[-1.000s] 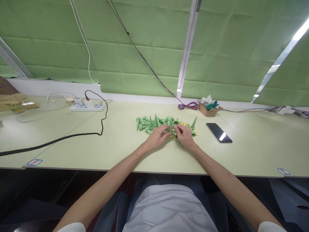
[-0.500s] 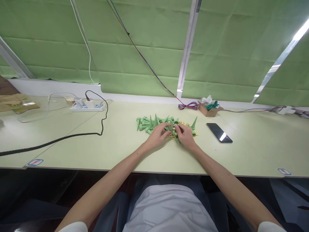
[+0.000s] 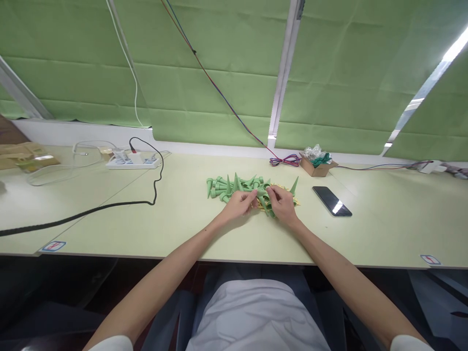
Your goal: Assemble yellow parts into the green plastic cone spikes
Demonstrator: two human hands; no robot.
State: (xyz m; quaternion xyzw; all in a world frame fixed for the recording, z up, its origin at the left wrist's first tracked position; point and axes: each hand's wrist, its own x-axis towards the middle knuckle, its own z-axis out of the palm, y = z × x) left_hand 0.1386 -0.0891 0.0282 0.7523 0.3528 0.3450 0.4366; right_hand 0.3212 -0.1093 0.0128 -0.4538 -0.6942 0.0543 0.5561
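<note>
A green plastic cone-shaped spike (image 3: 262, 192) lies sideways between my two hands, over the pile. My left hand (image 3: 239, 204) is closed, with thumb and fingers pinching its left end. At its other end, my right hand (image 3: 283, 204) holds with closed fingertips; whether a smaller part is also in them I cannot make out. Behind and left of my hands lie several more green spikes (image 3: 219, 186), some upright and some on their sides. Small yellow pieces (image 3: 281, 187) are scattered around and partly under the spikes near my right hand.
A black phone (image 3: 332, 201) lies to the right. Behind it stands a small cardboard box (image 3: 318, 168) with clear and green plastic, beside bundled wires (image 3: 285, 160). At the left, a power strip (image 3: 133, 163) has a black cable (image 3: 109, 205) running to the table's left side.
The fingers of my left hand have closed in on the spike, which has turned from pointing up to lying sideways. My right hand stays nearly in place.
</note>
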